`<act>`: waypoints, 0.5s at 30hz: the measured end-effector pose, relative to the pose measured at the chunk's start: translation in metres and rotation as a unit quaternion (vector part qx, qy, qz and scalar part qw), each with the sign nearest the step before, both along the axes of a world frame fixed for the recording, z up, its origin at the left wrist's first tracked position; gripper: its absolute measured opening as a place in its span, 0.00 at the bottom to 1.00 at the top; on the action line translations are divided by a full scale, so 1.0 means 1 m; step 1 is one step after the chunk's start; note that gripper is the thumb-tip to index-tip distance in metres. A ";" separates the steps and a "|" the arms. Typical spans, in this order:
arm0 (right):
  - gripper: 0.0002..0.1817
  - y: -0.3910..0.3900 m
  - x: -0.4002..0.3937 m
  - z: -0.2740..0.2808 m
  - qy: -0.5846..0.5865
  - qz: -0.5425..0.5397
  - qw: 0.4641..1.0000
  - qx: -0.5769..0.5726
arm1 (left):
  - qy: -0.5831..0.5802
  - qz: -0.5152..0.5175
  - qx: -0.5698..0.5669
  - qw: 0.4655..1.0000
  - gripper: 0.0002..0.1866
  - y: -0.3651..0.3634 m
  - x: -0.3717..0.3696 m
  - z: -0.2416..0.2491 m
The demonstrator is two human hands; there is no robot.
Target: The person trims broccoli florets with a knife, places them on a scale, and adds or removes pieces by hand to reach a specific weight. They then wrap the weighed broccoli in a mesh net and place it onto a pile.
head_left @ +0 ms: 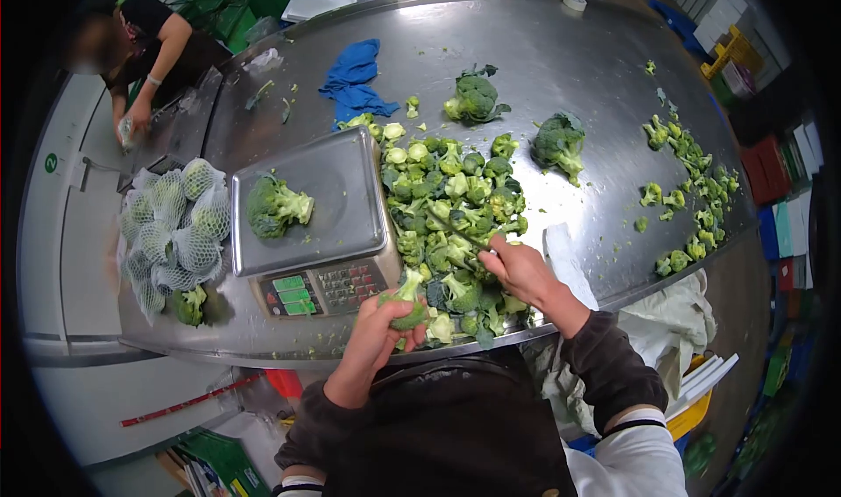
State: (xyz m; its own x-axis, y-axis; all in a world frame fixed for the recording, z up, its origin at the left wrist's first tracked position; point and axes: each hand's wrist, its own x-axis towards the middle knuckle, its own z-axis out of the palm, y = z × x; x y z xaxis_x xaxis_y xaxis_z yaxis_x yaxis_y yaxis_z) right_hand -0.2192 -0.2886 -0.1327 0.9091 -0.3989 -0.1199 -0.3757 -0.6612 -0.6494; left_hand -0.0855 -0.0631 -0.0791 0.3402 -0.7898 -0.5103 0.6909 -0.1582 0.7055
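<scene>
My left hand [375, 338] holds a small broccoli floret [410, 300], stem up, just right of the scale's keypad. My right hand [519, 274] is closed round a knife [451, 226], its blade pointing up and left over a heap of cut florets [455, 186]. On the scale's metal tray [346, 234] lies one broccoli head [277, 206]. Two more heads, one leafy [475, 98] and one on its side [559, 143], rest on the steel table [420, 50] beyond the heap.
Net-wrapped broccoli heads [171, 225] are piled left of the scale. A blue cloth [355, 81] lies behind it. Loose florets [701, 182] spread along the right edge. A white cloth [568, 265] lies by my right forearm. Another person [166, 50] works at the far left.
</scene>
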 end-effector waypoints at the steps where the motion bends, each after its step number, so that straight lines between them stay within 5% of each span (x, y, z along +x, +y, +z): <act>1: 0.17 0.011 0.001 0.007 -0.002 0.025 1.000 0.012 | 0.000 0.002 0.003 1.000 0.14 0.002 -0.001 -0.001; 6: 0.15 0.055 0.013 0.040 -0.085 0.130 0.988 -0.013 | -0.037 0.018 0.044 0.998 0.13 -0.005 -0.004 -0.002; 15: 0.15 0.024 0.016 0.016 -0.016 0.054 0.998 -0.032 | 0.017 0.032 0.002 0.999 0.13 0.006 -0.003 0.000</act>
State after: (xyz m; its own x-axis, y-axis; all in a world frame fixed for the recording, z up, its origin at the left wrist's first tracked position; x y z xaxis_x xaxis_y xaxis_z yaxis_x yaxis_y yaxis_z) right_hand -0.2037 -0.2643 -0.1165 0.9499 -0.3051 -0.0677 -0.2806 -0.7371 -0.6148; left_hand -0.0883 -0.0571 -0.0786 0.3716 -0.7656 -0.5251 0.7237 -0.1153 0.6804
